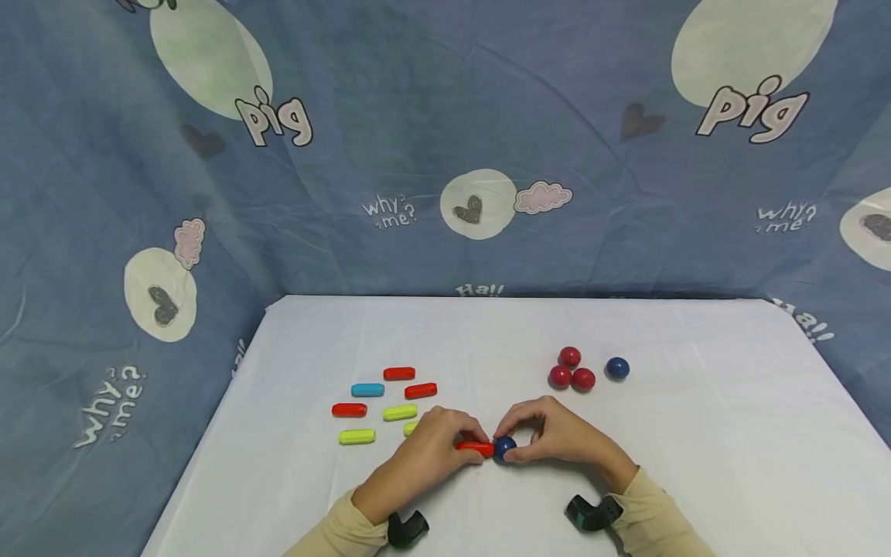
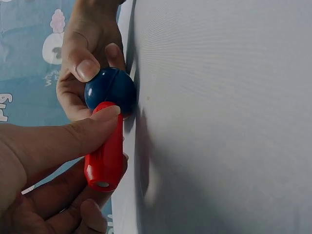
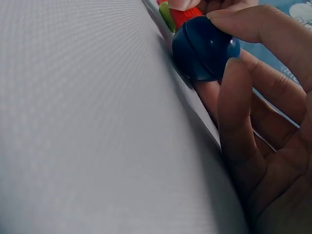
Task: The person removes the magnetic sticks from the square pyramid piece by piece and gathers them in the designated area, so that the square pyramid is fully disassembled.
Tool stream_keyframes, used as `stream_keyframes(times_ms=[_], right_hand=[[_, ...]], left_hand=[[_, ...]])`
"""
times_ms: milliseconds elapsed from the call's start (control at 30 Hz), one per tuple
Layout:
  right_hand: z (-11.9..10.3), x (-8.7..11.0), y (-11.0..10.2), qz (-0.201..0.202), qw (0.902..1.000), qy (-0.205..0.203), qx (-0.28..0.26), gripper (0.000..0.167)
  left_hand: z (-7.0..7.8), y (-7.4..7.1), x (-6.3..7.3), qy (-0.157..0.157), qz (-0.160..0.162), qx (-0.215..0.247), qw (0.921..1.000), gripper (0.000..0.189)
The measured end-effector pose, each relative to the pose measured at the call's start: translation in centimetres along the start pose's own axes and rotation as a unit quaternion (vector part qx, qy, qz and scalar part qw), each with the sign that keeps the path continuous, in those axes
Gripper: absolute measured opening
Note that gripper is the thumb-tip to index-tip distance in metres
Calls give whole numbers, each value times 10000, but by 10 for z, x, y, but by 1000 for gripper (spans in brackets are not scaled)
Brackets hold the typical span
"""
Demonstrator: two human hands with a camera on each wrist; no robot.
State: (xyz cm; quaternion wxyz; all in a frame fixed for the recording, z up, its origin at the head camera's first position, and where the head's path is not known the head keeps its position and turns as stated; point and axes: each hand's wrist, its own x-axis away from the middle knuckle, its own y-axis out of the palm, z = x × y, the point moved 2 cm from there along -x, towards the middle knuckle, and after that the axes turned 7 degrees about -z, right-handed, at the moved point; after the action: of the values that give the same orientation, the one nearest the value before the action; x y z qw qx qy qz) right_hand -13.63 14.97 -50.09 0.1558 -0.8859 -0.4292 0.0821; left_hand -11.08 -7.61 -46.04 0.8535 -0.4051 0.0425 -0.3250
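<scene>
Between thumb and fingers, my left hand (image 1: 436, 442) pinches a short red rod (image 2: 105, 156) with a small silvery disc in its near end. My right hand (image 1: 567, 435) holds a dark blue ball (image 3: 200, 53) by thumb and fingertips; a seam line runs round it. The ball and the rod's far end meet in the left wrist view, close over the white table. Beside my left hand lie several loose rods: a light blue rod (image 1: 367, 390), a yellow-green rod (image 1: 357, 437) and a red rod (image 1: 349, 410) among them. My left hand partly covers one yellow-green rod (image 1: 410, 428).
Beyond my right hand sit three dark red balls (image 1: 583, 379) in a cluster, with another blue ball (image 1: 617, 368) to their right. The white cloth-covered table (image 1: 731, 433) ends at a blue printed curtain (image 1: 431, 139) behind and at the sides.
</scene>
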Motion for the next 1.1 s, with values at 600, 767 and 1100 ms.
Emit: stream_keyframes(times_ms=[600,767,1100], right_hand=[[2,0,-2,214,9992,226,-260,25],[1,0,-2,224,9992,242,-223,25],[1,2,-2,302,9989,325,-175,25]], left_hand=[[-11,-23,-20,-350,1538,-1042,9820,16],[-16,-22,-24,-338,1503,-1148,9814,14],[-8,-19,-21,-59,1352,-1193,9836,23]])
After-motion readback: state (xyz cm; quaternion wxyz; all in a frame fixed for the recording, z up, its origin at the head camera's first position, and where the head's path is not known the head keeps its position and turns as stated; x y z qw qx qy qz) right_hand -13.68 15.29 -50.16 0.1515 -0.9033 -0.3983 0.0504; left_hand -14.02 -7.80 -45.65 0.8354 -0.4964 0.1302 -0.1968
